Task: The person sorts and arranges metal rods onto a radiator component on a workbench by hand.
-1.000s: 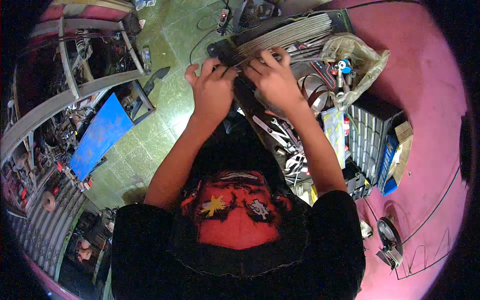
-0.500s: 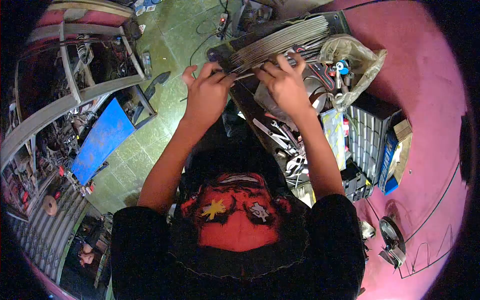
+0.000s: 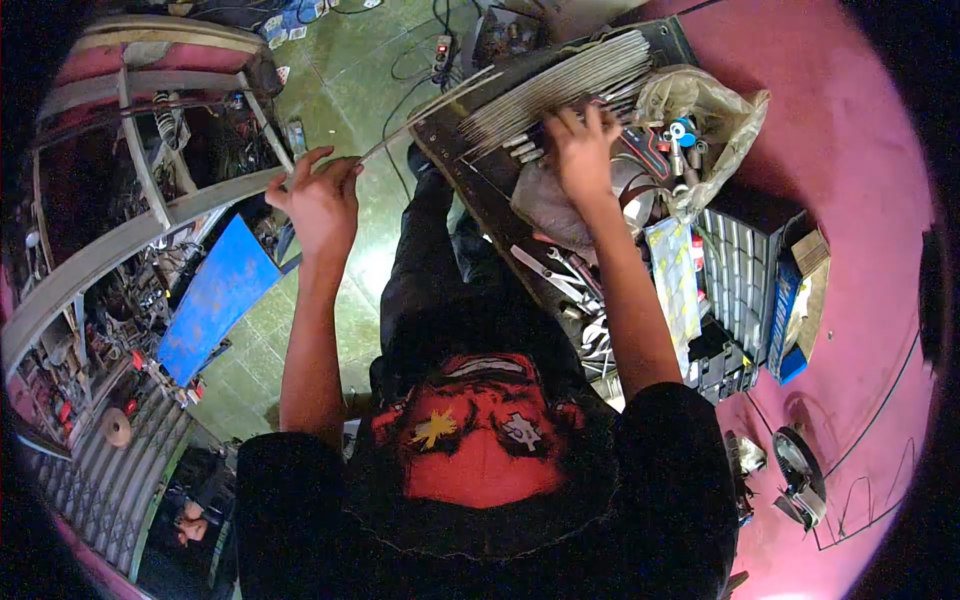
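Observation:
A bundle of thin grey metal rods (image 3: 560,85) lies across the cluttered workbench (image 3: 480,190) at the top. My left hand (image 3: 318,200) pinches one rod (image 3: 430,112) at its near end, and that rod slants out from the bundle over the floor. My right hand (image 3: 580,145) rests with spread fingers on the near ends of the remaining rods, beside a crumpled plastic bag (image 3: 700,110) of small parts.
Wrenches (image 3: 560,270) and loose tools litter the bench. A grey drawer organiser (image 3: 745,270) and a blue box (image 3: 785,320) stand to the right against the pink wall. A blue panel (image 3: 215,300) and metal frames stand left on the green tiled floor. A power strip (image 3: 440,50) lies beyond.
My left hand has pulled away to the left, drawing a single rod out of the bundle. My right hand stays on the rod ends.

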{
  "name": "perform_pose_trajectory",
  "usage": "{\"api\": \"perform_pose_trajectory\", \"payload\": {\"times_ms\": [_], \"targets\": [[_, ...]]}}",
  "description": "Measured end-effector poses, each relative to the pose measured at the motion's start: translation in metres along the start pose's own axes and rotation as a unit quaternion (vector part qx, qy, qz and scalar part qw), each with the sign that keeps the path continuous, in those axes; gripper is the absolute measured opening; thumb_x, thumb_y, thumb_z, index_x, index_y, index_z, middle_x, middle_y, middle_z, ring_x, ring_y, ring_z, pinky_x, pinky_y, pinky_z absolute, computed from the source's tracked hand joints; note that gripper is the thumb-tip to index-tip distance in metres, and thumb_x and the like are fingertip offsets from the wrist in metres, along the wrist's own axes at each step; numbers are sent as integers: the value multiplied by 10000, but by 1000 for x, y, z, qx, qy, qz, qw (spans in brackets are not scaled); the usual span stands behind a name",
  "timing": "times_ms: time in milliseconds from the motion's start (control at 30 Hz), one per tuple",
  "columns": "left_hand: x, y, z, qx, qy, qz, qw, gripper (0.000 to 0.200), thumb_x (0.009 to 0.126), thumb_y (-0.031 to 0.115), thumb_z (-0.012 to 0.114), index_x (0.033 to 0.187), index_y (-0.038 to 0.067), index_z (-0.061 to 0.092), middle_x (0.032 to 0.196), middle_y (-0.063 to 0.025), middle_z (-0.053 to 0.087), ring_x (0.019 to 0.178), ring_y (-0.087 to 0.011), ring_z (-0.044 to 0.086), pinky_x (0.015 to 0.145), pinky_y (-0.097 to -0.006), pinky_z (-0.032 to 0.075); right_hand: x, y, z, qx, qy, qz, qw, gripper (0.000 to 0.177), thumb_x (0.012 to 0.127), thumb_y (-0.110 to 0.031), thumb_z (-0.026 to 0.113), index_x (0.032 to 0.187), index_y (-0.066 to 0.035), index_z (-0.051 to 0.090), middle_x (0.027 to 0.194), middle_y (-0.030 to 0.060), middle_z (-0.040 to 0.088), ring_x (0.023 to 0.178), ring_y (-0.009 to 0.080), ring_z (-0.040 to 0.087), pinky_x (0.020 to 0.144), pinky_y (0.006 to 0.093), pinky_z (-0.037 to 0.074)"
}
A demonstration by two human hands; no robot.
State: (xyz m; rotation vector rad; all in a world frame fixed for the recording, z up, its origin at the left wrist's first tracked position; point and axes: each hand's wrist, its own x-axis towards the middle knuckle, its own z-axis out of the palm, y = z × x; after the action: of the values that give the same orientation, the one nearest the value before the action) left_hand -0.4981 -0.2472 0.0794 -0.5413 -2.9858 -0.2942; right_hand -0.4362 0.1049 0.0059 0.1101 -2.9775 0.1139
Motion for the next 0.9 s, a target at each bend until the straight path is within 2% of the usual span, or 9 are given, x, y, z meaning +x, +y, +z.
{"api": "perform_pose_trajectory", "payload": {"times_ms": [67,133,300,367,467,700,767,900], "targets": [[1,-2,2,-1,-6,-11,1000,112,892,203,739,965,187,822,985,25,782,1187,-155,637,1054,-564,265,4,-10,8,16,-5,-12,1000,315,874,-130,595,1155,-155,735,1138,31,665,1194,289,549,1062,610,339],[4,2,1,-7,-4,-7,1000,108,893,204,741,962,188,822,989,22,783,1198,-155,629,1056,-558,264,8,-17,9,19,-12,-36,999,250,880,-141,593,1081,-138,741,1111,19,658,1174,276,537,1057,597,345],[16,16,-4,-28,3,-19,999,99,899,210,741,954,194,822,999,16,787,1222,-149,609,1066,-547,261,13,-7,9,1,-41,-58,997,253,887,-163,587,1095,-136,728,1115,16,642,1183,257,533,1064,599,357],[19,17,-2,-20,-20,-13,1000,147,898,272,754,1004,199,826,1141,2,757,1197,-173,622,1087,-546,264,10,-2,16,-12,-16,-92,996,252,891,-171,580,1098,-139,722,1106,17,635,1175,255,535,1048,594,371],[22,19,-2,-30,-18,6,999,147,900,257,749,1012,196,822,1143,3,756,1204,-172,621,1090,-551,259,10,2,13,-11,-54,-97,994,271,880,-153,583,1130,-133,685,1165,35,632,1197,261,535,1066,594,354],[21,23,-2,-21,-41,1,999,152,897,220,739,1027,211,818,1149,6,752,1232,-163,608,1090,-550,254,12,6,12,-2,-50,-113,992,266,894,-150,571,1139,-124,673,1173,60,622,1211,291,526,1059,601,357],[19,23,0,-43,-1,19,999,123,883,199,759,989,192,821,961,6,782,1209,-157,626,1080,-558,247,14,5,8,-32,-47,-120,991,275,900,-175,574,1147,-161,695,1119,31,621,1165,259,543,1022,550,392],[15,24,0,-45,-3,11,999,127,879,208,762,989,188,823,974,-4,780,1205,-163,630,1079,-558,250,16,4,5,-39,-49,-114,992,275,902,-169,577,1151,-164,694,1140,36,618,1176,263,542,1026,544,388]]}}
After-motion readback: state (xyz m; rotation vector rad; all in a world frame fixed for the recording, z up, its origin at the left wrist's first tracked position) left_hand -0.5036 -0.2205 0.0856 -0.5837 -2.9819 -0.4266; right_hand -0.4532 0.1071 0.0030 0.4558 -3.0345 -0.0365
